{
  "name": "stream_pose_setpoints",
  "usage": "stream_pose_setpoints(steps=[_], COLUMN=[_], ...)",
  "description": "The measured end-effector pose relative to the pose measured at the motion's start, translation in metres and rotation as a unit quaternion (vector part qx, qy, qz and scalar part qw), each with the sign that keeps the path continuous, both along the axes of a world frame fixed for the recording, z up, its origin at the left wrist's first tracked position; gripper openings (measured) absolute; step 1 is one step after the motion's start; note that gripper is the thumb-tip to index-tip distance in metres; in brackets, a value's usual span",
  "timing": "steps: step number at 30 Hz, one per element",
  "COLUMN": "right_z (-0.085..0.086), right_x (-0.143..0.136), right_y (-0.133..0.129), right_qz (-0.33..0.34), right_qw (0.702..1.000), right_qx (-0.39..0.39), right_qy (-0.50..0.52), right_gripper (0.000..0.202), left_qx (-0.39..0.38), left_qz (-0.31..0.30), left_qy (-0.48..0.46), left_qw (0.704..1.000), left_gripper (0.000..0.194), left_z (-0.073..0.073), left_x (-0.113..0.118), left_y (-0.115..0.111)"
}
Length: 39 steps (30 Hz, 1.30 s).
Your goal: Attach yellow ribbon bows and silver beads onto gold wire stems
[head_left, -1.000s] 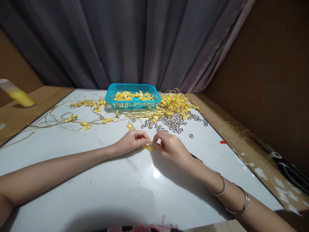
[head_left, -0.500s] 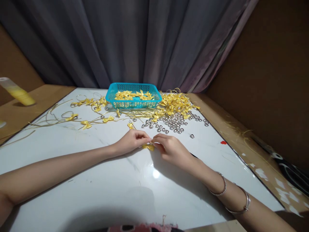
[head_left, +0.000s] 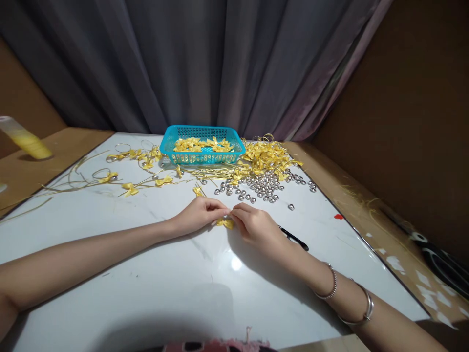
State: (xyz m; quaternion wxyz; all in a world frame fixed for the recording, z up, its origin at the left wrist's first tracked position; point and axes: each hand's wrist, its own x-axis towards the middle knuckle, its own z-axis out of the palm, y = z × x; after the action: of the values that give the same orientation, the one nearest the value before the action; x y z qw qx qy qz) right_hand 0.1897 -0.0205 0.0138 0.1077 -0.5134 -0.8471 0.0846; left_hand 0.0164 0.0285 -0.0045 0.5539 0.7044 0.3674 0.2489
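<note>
My left hand point(head_left: 205, 213) is closed in a pinch, thumb against forefinger. Fingertip to fingertip with it, my right hand point(head_left: 258, 224) pinches too. Between them is the thin gold cord of a small yellow ribbon bow point(head_left: 225, 223), which shows just below the fingertips; most of the cord is hidden by the fingers. A slim black tool point(head_left: 295, 238) lies partly behind my right wrist, its kind unclear. Another yellow bow point(head_left: 198, 191) lies just beyond my left hand.
A turquoise basket point(head_left: 205, 159) at the back holds yellow bows. Right of it is a heap of bows point(head_left: 266, 154) with cords, and silver beads point(head_left: 267, 185) lie in front. More corded bows point(head_left: 129, 188) spread leftward. A yellow-filled bottle point(head_left: 29, 142) stands far left; black scissors point(head_left: 439, 259) lie far right.
My right hand and forearm have shifted slightly left and turned, uncovering more of the black tool. My left hand stays in place, and the bow still shows below the fingertips.
</note>
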Motion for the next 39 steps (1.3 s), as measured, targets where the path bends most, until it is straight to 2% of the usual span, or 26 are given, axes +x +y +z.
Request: stream_pose_setpoints(steps=[6,11,20,39], right_z=[-0.003,0.002,0.010,0.009], right_x=[0.000,0.005,0.017,0.021], right_y=[0.001,0.006,0.013,0.017], right_qz=[0.000,-0.007,0.002,-0.016], right_qw=[0.990,0.987,0.997,0.999], right_qx=[0.063,0.053,0.012,-0.009], right_qy=[-0.127,-0.155,-0.081,-0.051], right_gripper=[0.026,0.025,0.020,0.010], left_qx=[-0.003,-0.020,-0.015,-0.065], left_qz=[-0.012,-0.016,-0.008,0.000], left_qy=[-0.005,-0.006,0.002,-0.061], left_qw=[1.000,1.000,1.000,0.996], left_gripper=[0.026,0.029,0.027,0.028], left_z=[0.000,-0.001,0.002,0.005], left_x=[-0.001,0.000,0.001,0.001], left_y=[0.001,0.002,0.001,0.000])
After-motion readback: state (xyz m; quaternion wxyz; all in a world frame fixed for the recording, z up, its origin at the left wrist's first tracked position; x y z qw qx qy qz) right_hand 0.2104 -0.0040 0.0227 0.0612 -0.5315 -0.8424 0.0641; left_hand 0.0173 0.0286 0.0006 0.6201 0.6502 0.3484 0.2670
